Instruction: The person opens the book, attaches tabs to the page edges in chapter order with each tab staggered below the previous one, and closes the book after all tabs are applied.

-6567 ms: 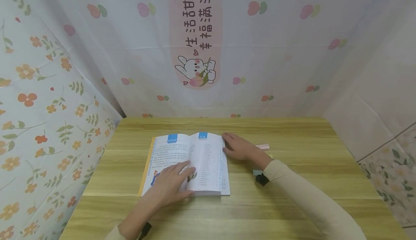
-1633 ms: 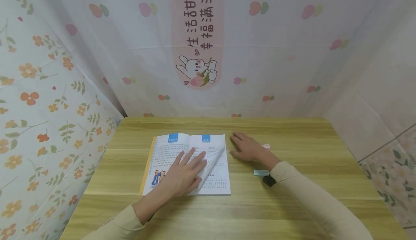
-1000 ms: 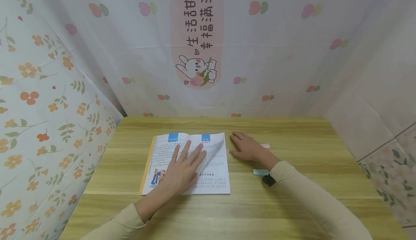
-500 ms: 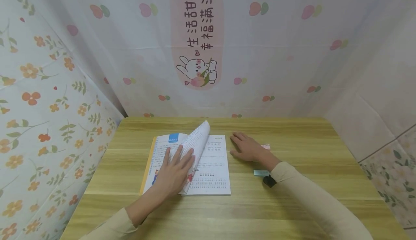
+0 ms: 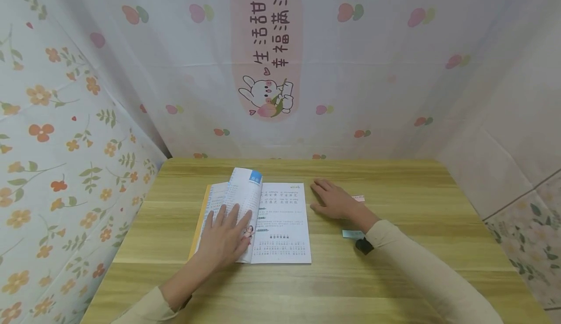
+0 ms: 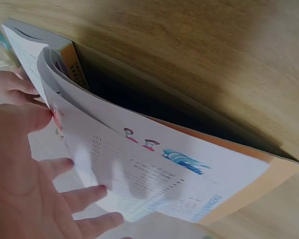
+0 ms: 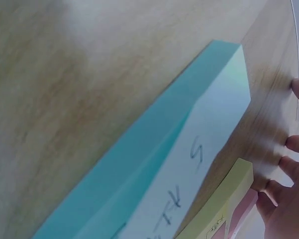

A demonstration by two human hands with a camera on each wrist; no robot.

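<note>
An open book [image 5: 285,217] lies on the wooden table. One leaf [image 5: 245,187] with a blue tab heading stands partly turned, leaning over the left page. My left hand [image 5: 222,238] presses on that leaf with its fingers spread; in the left wrist view the fingers lie along the curved page [image 6: 134,174] and the book's left side rises off the table. To the right of the book, my right hand [image 5: 331,200] rests on the table with its fingers extended, holding nothing. Beneath the right wrist is a teal sticky-note pad [image 7: 189,114] with handwriting.
A yellow pad [image 7: 229,194] and a pink pad [image 7: 245,206] lie beyond the teal one, close to the right fingers. The wooden table [image 5: 394,178] ends at a patterned curtain [image 5: 372,95] at the back; a floral cloth [image 5: 65,168] hangs on the left.
My left hand has swept a leaf from the right side up and over to the left, uncovering a new right page. My right hand, earlier at the book's edge, moved slightly right, then stayed still.
</note>
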